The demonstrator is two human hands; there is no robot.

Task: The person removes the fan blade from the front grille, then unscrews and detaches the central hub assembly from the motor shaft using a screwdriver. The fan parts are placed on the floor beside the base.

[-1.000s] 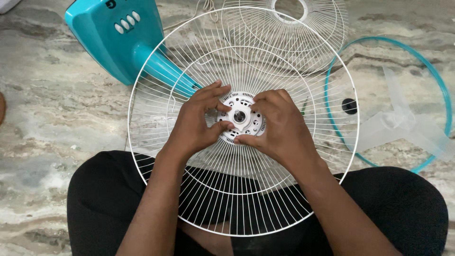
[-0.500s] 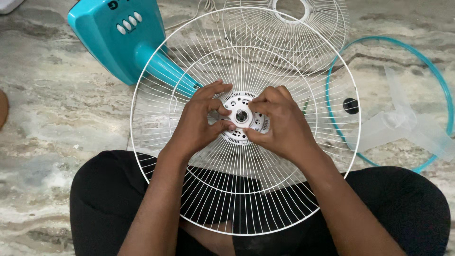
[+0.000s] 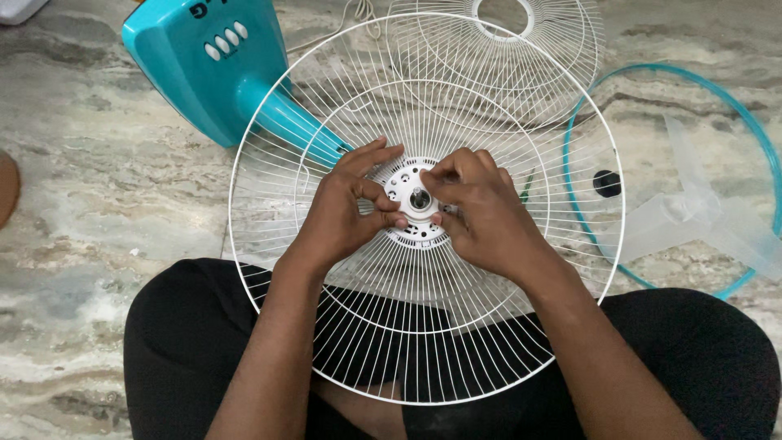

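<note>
A person sits on the marble floor with a white wire fan guard across the lap. It already sits over the round white hub with the little metal shaft poking through. The left hand and right hand both pinch the white ring at the hub with curled fingers, so the fixing looks unfinished. I count two wire guards; the other guard lies behind. One teal rim ring, one clear blade and one teal fan base wait on the floor.

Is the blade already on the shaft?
No: the clear blade lies on the floor inside the teal ring, apart from the shaft.
</note>
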